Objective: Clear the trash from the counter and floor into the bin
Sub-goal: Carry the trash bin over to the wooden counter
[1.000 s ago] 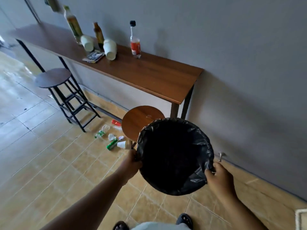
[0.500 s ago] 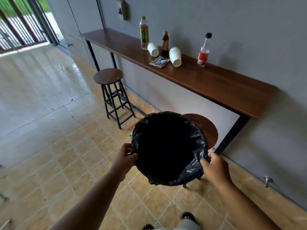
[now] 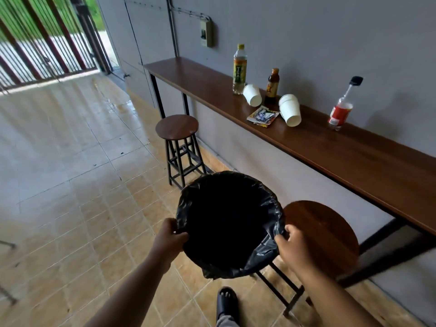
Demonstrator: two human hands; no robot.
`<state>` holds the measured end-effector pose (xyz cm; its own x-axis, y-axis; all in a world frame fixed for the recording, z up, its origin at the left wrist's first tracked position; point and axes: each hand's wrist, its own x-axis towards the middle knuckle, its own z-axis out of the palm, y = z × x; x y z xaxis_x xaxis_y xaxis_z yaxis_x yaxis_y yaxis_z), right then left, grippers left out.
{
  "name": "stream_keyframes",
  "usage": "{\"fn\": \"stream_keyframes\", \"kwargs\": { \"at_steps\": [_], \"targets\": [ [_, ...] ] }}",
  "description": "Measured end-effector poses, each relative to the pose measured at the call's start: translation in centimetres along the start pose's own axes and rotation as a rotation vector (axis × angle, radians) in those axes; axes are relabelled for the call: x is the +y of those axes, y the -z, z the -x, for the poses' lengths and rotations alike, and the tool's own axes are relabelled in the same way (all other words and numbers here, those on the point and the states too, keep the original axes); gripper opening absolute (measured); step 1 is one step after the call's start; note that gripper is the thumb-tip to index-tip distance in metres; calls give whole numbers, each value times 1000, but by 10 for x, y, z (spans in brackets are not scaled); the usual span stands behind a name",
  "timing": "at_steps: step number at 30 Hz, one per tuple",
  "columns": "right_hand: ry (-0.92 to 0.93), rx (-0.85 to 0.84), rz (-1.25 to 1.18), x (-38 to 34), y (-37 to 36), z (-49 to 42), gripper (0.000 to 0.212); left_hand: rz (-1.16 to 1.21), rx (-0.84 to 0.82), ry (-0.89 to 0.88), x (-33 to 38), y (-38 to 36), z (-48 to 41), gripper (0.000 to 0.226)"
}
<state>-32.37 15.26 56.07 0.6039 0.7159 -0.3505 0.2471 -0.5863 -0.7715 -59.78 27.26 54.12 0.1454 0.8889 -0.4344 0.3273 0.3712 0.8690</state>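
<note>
I hold a round bin lined with a black bag [image 3: 230, 223] in front of me, above the floor. My left hand [image 3: 170, 239] grips its left rim and my right hand [image 3: 292, 247] grips its right rim. On the wooden counter [image 3: 330, 149] along the wall stand a tall tea bottle [image 3: 239, 69], a small brown bottle [image 3: 272, 83] and a red-labelled bottle [image 3: 341, 109]. Two white paper cups lie tipped over, one [image 3: 252, 95] by the tea bottle, the other [image 3: 290, 110] further right. A crumpled wrapper [image 3: 263, 116] lies between them. The floor trash is out of view behind the bin.
A round wooden stool [image 3: 323, 234] stands just right of the bin, under the counter. A second stool [image 3: 177, 128] stands further along. Tiled floor [image 3: 70, 185] stretches to the left towards a barred gate [image 3: 42, 38]. My sandalled foot [image 3: 226, 300] is below the bin.
My view has swung left and upward along the counter, and the bin has moved left with both hands still on it. The floor trash seen earlier near the stool is no longer visible.
</note>
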Motion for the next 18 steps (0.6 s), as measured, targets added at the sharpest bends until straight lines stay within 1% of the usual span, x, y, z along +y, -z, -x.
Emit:
{"fn": "stream_keyframes", "kwargs": {
  "at_steps": [2, 4, 6, 9, 13, 18],
  "targets": [
    [-8, 13, 0, -21, -6, -23, 48, 4, 5, 5, 14, 2, -27, 40],
    [-22, 19, 1, -36, -10, -47, 40, 26, 0, 12, 28, 1, -54, 39],
    [-18, 16, -12, -49, -12, -71, 34, 57, 3, 10, 41, -1, -81, 33],
    [-19, 2, -28, -64, -17, -108, 41, 59, -26, 29, 59, -4, -124, 28],
    [-61, 45, -13, -76, -21, -140, 49, 53, -70, 72, 79, -9, -171, 30],
    [-143, 118, -35, -86, -38, -170, 49, 37, -201, 91, 101, -13, -238, 41]
  ]
}}
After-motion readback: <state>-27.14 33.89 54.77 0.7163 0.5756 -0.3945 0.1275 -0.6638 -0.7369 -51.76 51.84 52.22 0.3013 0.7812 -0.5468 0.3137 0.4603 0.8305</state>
